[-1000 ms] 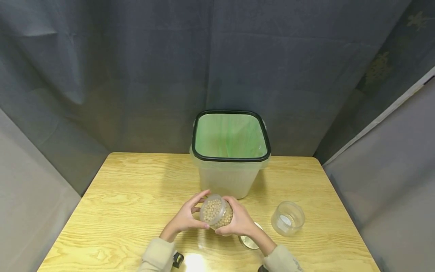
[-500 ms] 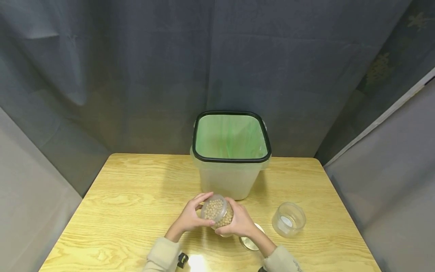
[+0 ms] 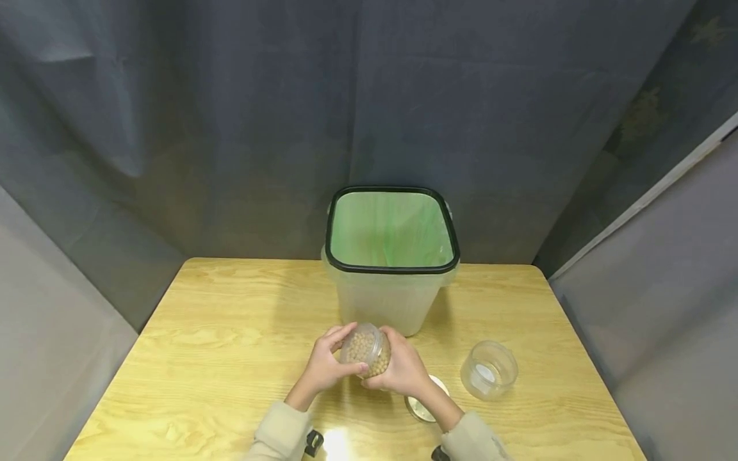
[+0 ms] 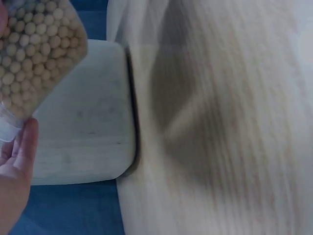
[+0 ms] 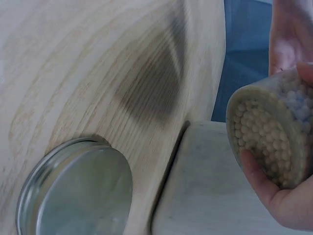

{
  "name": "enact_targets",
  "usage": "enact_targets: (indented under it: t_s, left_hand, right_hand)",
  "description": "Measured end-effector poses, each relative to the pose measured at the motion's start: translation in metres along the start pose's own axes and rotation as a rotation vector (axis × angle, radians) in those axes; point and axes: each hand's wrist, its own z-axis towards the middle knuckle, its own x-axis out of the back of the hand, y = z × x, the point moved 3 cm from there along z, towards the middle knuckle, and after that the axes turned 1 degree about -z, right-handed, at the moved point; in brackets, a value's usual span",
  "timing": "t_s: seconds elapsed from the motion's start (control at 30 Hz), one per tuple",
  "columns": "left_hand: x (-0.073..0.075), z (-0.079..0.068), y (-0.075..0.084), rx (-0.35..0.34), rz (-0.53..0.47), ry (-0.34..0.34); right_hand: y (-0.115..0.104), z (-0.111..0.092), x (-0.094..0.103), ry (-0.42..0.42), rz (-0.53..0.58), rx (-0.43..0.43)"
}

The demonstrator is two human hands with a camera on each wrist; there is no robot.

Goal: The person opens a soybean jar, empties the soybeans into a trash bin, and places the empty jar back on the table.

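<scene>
At the left, the left hand [image 3: 330,363] wraps its thumb and fingers about the clear left end of a jar [image 3: 364,349] filled with small, pale, round beans. The jar is held tilted above the near middle of the wooden table [image 3: 230,333], on the near side of a tall bin [image 3: 386,301] with a black rim and a green inside. From the right, the right hand [image 3: 406,366] grips the jar's other end — thumb and fingers curled about it. Nearer and further right, a round silver lid [image 5: 88,196] lies on the table, partly hidden by the right forearm in the head view. Rightmost, near the lid, stands a clear round container [image 3: 490,378].
</scene>
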Motion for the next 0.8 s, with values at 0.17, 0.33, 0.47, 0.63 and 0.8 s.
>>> enact_targets:
  t_s: [0.17,0.33,0.47,0.63,0.8]
  left_hand:
    - [-0.001,0.003,0.002,0.064,0.036,0.054]
    - [0.002,0.004,0.003,0.055,-0.010,-0.027]
    - [0.003,0.006,-0.005,-0.014,-0.187,-0.166]
    - [0.000,0.009,-0.023,-0.065,-0.314,-0.182]
    - [-0.003,0.009,-0.005,0.007,-0.208,-0.029]
  right_hand:
    - [0.001,0.002,-0.002,0.024,0.024,-0.013]
    - [0.006,0.002,-0.002,-0.004,0.129,-0.043]
    - [0.009,0.001,0.003,-0.022,0.197,-0.065]
    - [0.008,0.001,0.007,-0.037,0.198,-0.054]
    - [0.006,0.002,0.008,0.030,0.121,-0.075]
